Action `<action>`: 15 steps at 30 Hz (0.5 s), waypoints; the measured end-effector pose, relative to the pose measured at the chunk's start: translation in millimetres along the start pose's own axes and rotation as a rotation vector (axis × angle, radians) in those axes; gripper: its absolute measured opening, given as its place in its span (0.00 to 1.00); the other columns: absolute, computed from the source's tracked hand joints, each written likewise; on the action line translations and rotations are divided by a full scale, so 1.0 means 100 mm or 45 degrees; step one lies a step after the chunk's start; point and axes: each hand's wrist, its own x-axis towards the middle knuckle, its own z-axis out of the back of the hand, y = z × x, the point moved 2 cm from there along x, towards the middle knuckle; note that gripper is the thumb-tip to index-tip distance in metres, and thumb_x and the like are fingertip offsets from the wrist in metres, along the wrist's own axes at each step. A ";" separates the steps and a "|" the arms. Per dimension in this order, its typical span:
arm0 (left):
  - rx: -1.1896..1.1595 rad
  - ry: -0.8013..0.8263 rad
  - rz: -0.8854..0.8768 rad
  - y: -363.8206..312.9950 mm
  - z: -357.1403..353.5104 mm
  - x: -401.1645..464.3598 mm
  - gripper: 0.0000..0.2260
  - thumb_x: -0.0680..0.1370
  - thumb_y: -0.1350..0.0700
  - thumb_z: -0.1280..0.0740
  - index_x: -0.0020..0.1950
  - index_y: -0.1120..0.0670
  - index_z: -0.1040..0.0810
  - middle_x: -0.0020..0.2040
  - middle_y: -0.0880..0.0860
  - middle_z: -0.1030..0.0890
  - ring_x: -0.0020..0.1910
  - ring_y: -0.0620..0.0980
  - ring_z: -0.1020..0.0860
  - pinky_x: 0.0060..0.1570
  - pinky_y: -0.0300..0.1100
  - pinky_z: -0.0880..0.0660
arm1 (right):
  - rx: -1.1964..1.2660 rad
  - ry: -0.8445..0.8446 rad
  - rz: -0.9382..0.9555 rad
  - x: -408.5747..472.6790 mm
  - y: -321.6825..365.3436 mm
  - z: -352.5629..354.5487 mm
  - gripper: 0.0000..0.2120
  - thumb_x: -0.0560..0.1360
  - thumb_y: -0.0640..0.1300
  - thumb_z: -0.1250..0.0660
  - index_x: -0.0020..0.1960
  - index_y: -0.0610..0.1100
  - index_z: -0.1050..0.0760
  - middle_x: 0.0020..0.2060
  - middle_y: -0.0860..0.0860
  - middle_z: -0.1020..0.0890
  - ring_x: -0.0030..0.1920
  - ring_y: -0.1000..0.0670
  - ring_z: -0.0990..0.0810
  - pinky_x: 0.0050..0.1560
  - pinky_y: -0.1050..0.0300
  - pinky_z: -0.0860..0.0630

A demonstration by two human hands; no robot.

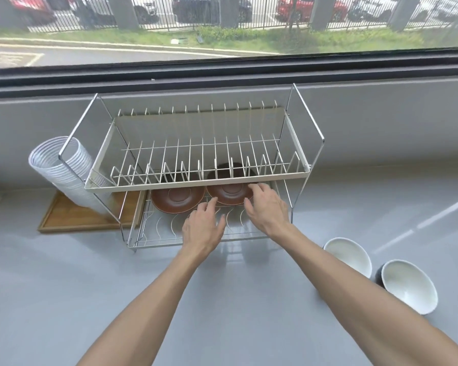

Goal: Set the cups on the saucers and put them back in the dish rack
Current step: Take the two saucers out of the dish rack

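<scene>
Two brown saucers lie side by side on the lower wire shelf of the dish rack (299, 173): the left saucer (176, 198) and the right saucer (229, 192). My left hand (204, 228) hovers over the shelf's front with its fingers spread, fingertips near the right saucer's front rim. My right hand (267, 207) reaches under the upper tier, fingers apart, touching the right saucer's right edge. Two cups stand on the counter at the right, dark outside and white inside: the nearer-rack cup (348, 256) and the outer cup (407, 285). Neither hand holds anything.
The rack's upper tier (196, 184) has bare plate slots. A stack of white disposable cups (61, 170) leans on a wooden tray (77, 215) left of the rack. The grey counter (64, 286) runs under a window sill (222, 75).
</scene>
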 end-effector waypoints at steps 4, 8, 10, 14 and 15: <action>-0.291 -0.047 0.135 -0.08 -0.01 0.18 0.27 0.82 0.45 0.40 0.80 0.51 0.38 0.72 0.58 0.26 0.68 0.62 0.25 0.63 0.54 0.28 | 0.022 -0.004 -0.097 0.26 0.01 -0.04 0.16 0.79 0.49 0.41 0.60 0.40 0.26 0.56 0.41 0.21 0.57 0.37 0.22 0.51 0.46 0.25; -0.422 -0.063 0.241 -0.08 -0.03 0.36 0.22 0.83 0.46 0.40 0.72 0.58 0.32 0.64 0.63 0.21 0.64 0.66 0.24 0.58 0.54 0.29 | 0.083 0.048 -0.161 0.50 -0.03 -0.12 0.20 0.80 0.49 0.43 0.69 0.41 0.33 0.64 0.40 0.27 0.62 0.36 0.25 0.55 0.43 0.26; -0.456 -0.071 0.260 -0.08 -0.03 0.43 0.21 0.83 0.47 0.40 0.70 0.59 0.30 0.63 0.64 0.20 0.63 0.67 0.23 0.57 0.54 0.28 | 0.058 0.127 -0.200 0.61 -0.07 -0.19 0.21 0.80 0.48 0.42 0.70 0.40 0.35 0.65 0.38 0.28 0.64 0.35 0.27 0.59 0.43 0.28; -0.543 -0.088 0.363 -0.09 -0.04 0.53 0.24 0.83 0.48 0.40 0.75 0.60 0.32 0.64 0.67 0.21 0.65 0.68 0.25 0.61 0.53 0.30 | 0.282 0.326 -0.289 0.73 -0.12 -0.31 0.28 0.80 0.47 0.39 0.76 0.39 0.41 0.74 0.39 0.35 0.73 0.38 0.35 0.70 0.46 0.36; -0.555 -0.097 0.364 -0.10 -0.04 0.54 0.24 0.84 0.49 0.41 0.77 0.59 0.35 0.64 0.67 0.20 0.65 0.68 0.25 0.61 0.53 0.30 | 0.288 0.320 -0.303 0.75 -0.11 -0.31 0.26 0.80 0.47 0.39 0.74 0.38 0.38 0.72 0.38 0.33 0.70 0.37 0.32 0.68 0.47 0.33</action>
